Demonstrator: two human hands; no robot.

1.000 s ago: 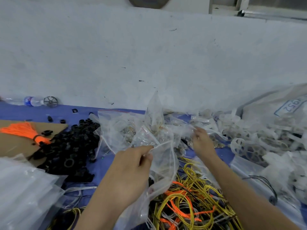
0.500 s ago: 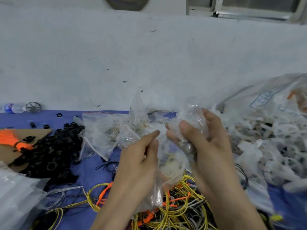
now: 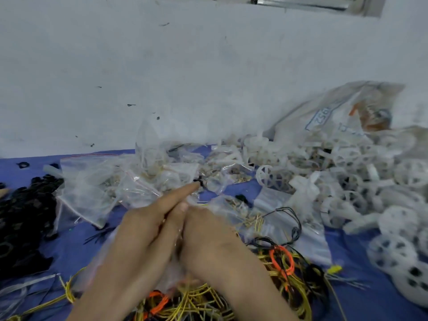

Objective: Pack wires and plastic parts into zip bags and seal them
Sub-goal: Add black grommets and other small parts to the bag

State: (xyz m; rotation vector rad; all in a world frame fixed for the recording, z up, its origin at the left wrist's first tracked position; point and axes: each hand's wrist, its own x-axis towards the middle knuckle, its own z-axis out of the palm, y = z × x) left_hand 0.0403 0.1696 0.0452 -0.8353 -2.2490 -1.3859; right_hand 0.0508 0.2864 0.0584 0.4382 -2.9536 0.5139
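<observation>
My left hand (image 3: 143, 235) and my right hand (image 3: 208, 237) are pressed close together low over the blue table (image 3: 76, 237). Between them they hold a clear zip bag (image 3: 173, 276), which hangs blurred under the palms. My left index finger points straight out to the upper right while the thumb pinches the bag's top. My right fingers curl down over the bag. Yellow, orange and black wires (image 3: 284, 272) lie tangled beneath both wrists. White plastic wheel parts (image 3: 347, 181) are heaped on the right.
A pile of filled clear zip bags (image 3: 92, 181) lies behind my hands. Black plastic rings (image 3: 25, 209) are heaped at the left. A large printed sack (image 3: 335, 114) leans on the white wall at the back right.
My hands have dropped from chest height to just over the wires and closed together on the bag. The view has swung right, showing more of the white parts.
</observation>
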